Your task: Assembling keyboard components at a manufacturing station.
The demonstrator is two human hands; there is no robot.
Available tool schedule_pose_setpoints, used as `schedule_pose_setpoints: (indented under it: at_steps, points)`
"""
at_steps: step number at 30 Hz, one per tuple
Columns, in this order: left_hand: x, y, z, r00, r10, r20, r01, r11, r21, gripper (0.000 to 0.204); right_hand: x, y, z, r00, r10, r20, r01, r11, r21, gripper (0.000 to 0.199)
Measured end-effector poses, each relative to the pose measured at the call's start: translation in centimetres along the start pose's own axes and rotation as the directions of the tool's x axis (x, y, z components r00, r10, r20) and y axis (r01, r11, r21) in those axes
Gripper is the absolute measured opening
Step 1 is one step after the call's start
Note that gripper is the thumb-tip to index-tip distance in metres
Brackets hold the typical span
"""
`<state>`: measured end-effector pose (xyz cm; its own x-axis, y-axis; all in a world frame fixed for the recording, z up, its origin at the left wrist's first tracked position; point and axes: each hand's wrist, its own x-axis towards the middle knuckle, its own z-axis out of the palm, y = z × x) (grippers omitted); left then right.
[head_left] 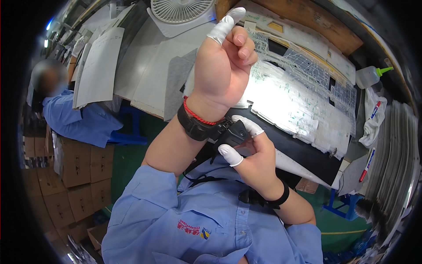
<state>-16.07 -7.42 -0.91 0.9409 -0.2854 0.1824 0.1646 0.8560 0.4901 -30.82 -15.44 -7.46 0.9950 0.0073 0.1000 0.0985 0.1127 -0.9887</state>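
My left hand point(224, 61) is raised in front of me, fingers curled in loosely with nothing in them, and a white finger cot covers the upright index finger. On that wrist sit a red cord and a black strap carrying a small black device point(231, 133). My right hand point(252, 154), with white cots on thumb and forefinger, pinches this black device from below. A second black band is on my right wrist point(281, 196). Below both hands is my blue shirt point(206, 220).
Behind the hands, a lit work table point(303, 101) holds clear printed sheets. A white fan point(180, 11) stands at the top, a squeeze bottle with a green nozzle point(369, 75) and red markers point(367, 165) at the right. Cardboard boxes point(79, 171) and a seated person point(70, 114) are at the left.
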Motion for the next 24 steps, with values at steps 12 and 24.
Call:
schedule_pose_setpoints:
  at_steps: [12, 24]
  points:
    - [-0.3, -0.3, 0.2, 0.995, 0.085, 0.051, -0.089, 0.994, 0.07, 0.03, -0.1, 0.4, 0.0, 0.972, -0.236, -0.021, 0.229, 0.957, -0.178, 0.057]
    - [-1.5, -0.8, 0.5, 0.855, 0.322, 0.407, -0.5, 0.721, 0.48, 0.034, -0.6, -1.5, -0.2, 0.996, 0.072, -0.045, -0.056, 0.953, 0.298, 0.051]
